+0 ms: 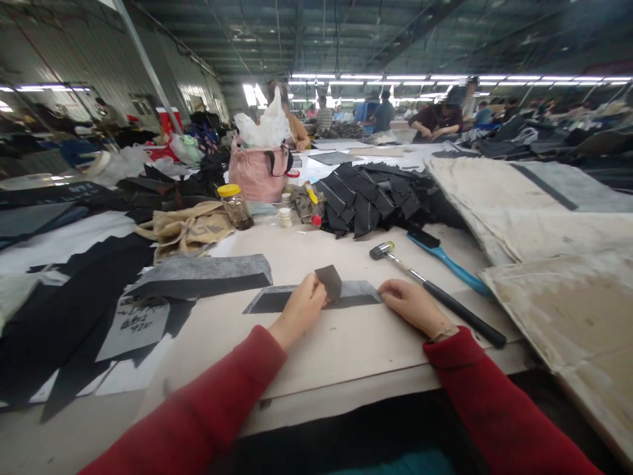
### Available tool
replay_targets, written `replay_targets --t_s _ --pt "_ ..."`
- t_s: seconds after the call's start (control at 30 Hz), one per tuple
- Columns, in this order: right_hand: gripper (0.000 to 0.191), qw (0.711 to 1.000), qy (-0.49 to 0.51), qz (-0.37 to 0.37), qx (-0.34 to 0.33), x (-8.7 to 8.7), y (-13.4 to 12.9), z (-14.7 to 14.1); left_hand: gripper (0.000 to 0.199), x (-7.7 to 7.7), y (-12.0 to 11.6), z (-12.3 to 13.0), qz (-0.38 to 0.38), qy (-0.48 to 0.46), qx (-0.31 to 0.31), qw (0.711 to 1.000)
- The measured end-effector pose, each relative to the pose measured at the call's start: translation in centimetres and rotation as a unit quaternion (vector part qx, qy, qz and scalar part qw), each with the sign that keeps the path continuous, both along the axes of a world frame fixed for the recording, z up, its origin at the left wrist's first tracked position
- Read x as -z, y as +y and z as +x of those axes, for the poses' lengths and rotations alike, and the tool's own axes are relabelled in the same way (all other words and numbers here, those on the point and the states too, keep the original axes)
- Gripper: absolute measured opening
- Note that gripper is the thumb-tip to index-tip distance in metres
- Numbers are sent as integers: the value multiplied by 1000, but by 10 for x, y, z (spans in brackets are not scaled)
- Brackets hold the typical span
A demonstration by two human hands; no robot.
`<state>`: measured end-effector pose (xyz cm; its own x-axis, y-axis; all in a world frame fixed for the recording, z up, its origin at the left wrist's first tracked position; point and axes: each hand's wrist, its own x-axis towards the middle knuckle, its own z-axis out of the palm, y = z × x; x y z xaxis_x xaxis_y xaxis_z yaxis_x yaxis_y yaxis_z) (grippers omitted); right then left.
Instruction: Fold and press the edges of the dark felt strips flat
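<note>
A grey-and-black fabric strip [356, 288] lies on the pale board [346, 356] in front of me. My left hand [307, 300] is closed in a pinch on a dark fabric flap [329, 282], which stands raised above the strip. At the strip's right end, my right hand [408, 305] rests low with its fingers closed on the corner. Farther left lies another grey-and-black fabric piece [208, 274]. A hammer [435, 293] with a black grip and a blue-handled brush [448, 260] are to the right of my right hand.
Behind the board sit a heap of dark cut pieces [368, 194], a yellow-lidded jar [235, 206] and a pink bag [257, 173]. Black fabric with a handwritten grey label [133, 324] covers the left. Stained pale boards [568, 316] flank the right. Other people work in the background.
</note>
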<state>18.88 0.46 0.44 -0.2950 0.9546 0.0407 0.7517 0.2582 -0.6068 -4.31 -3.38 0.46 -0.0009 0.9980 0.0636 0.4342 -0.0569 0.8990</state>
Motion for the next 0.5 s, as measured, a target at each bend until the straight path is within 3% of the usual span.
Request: replay_targets --t_s 0.1,0.23,0.37,0.5 --pt "22 1000 -8 16 -2 1 0 -1 14 0 -7 -12 -66 -164 -37 984" --pt "23 1000 1 9 -4 1 -1 -1 13 0 -11 -23 -89 -309 -57 945" --pt "27 996 81 -45 -10 -2 1 6 12 2 -10 -27 -91 -355 -46 929" --pt "45 970 202 -102 84 -5 4 12 16 3 -10 -25 -84 -341 -34 936"
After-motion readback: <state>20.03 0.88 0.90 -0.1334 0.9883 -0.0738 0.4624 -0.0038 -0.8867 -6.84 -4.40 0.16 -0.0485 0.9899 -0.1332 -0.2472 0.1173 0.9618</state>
